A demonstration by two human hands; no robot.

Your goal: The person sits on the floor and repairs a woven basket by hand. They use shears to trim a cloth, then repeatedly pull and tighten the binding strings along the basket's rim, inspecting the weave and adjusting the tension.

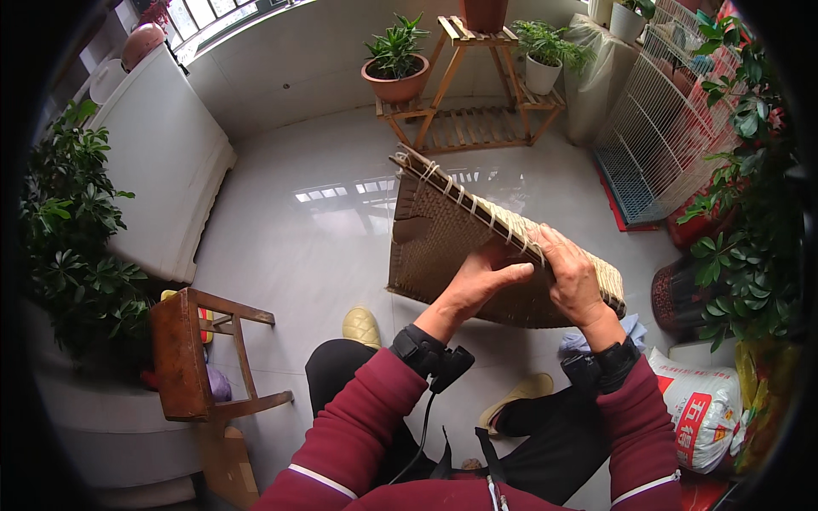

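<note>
A woven bamboo winnowing basket (pixel 456 243) is tipped up on its side in front of me. Pale cord loops bind its rim, and a dark ragged patch shows on the woven face at the left. My right hand (pixel 573 277) grips the rim, its fingers over the pale outer weave. Against the darker woven face just below the rim lies my left hand (pixel 481 285); its thumb points right toward my right hand, and its fingers are partly lost in shadow. The basket's lower edge is near the floor; whether it touches, I cannot tell.
Left are a wooden stool (pixel 181 353) lying on its side and a white cabinet (pixel 162 162). A wooden plant stand (pixel 469 128) holds pots ahead. A wire cage (pixel 656 119), leafy plants (pixel 750 247) and a white sack (pixel 703 409) line the right. Pale tiles (pixel 281 255) cover the floor.
</note>
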